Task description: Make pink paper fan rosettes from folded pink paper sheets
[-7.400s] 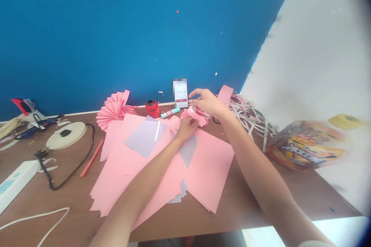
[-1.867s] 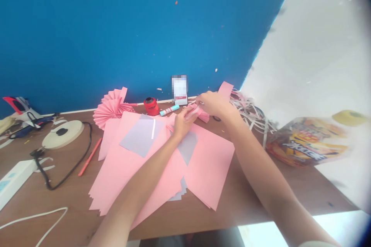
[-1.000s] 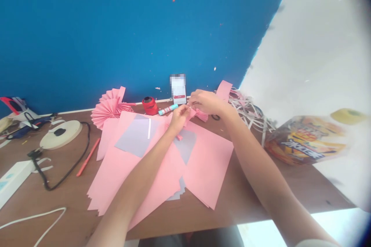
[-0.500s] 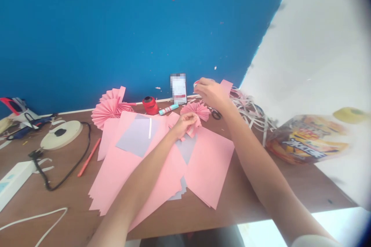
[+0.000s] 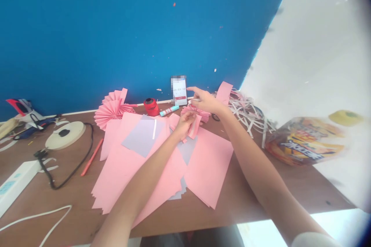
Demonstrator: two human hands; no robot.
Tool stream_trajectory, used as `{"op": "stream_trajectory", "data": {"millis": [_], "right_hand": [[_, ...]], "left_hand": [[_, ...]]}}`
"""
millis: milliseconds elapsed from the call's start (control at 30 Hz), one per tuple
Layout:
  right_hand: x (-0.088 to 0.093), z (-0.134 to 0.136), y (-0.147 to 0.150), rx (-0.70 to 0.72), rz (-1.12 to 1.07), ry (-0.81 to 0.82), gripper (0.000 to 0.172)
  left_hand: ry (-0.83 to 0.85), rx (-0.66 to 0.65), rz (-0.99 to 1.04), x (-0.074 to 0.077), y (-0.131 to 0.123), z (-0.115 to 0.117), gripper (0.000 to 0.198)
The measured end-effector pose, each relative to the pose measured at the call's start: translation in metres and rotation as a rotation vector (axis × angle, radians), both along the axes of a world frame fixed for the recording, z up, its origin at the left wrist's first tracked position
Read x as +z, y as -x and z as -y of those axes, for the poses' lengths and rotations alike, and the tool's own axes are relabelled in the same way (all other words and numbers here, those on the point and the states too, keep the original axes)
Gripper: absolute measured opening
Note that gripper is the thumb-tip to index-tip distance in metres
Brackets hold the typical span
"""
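My left hand (image 5: 183, 125) is closed on a small folded piece of pink paper (image 5: 193, 129), held above the sheets. Just above and to the right, my right hand (image 5: 206, 101) has its thumb and fingers pinched, with the index finger stretched out to the left. A small whitish thing shows at its fingertips, too small to name. Behind the hands lies a pleated pink paper fan (image 5: 204, 115), partly covered. Beneath them are pink sheets (image 5: 210, 162) and a greyish-purple sheet (image 5: 140, 139) bearing a thin white strip (image 5: 154, 129).
Larger pleated pink fans (image 5: 111, 112) stand at left, beside a red tape roll (image 5: 151, 107) and a teal-capped glue stick (image 5: 169, 111). A phone (image 5: 179, 90) leans on the blue wall. Paper strips (image 5: 249, 114) and a snack bag (image 5: 307, 141) lie right; a black cable (image 5: 84, 166) lies left.
My right hand has come down and slightly left, closer to the left hand, and its index finger now points out. The left hand still holds the folded paper.
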State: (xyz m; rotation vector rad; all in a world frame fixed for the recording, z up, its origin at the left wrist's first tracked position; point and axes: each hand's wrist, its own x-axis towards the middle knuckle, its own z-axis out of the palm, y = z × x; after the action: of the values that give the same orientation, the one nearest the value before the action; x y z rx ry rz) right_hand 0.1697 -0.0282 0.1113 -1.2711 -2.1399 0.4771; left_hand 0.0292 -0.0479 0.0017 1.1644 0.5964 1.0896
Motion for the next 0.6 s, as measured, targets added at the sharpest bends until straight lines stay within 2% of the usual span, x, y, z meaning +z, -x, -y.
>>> {"op": "stream_trajectory", "data": {"millis": [100, 167, 267, 400, 500, 600], "right_hand": [[0.001, 0.0, 0.001, -0.111, 0.008, -0.023, 0.043], [0.003, 0.001, 0.001, -0.238, -0.02, -0.017, 0.035], [0.008, 0.003, 0.0, -0.401, -0.046, 0.005, 0.036], [0.018, 0.013, -0.001, -0.456, -0.039, 0.041, 0.042], [0.022, 0.022, 0.001, -0.574, 0.033, 0.003, 0.043], [0.017, 0.029, 0.001, -0.783, 0.255, -0.005, 0.041]], "left_hand": [[0.0, 0.018, -0.003, 0.0, 0.001, 0.0, 0.034], [-0.014, 0.095, -0.034, 0.0, 0.001, 0.0, 0.035], [-0.098, 0.281, -0.118, 0.001, 0.0, 0.001, 0.034], [-0.208, 0.428, -0.19, 0.007, 0.0, 0.002, 0.033], [-0.174, 0.517, -0.223, 0.016, 0.003, -0.003, 0.032], [-0.055, 0.534, -0.2, 0.026, 0.008, -0.011, 0.028]]}}
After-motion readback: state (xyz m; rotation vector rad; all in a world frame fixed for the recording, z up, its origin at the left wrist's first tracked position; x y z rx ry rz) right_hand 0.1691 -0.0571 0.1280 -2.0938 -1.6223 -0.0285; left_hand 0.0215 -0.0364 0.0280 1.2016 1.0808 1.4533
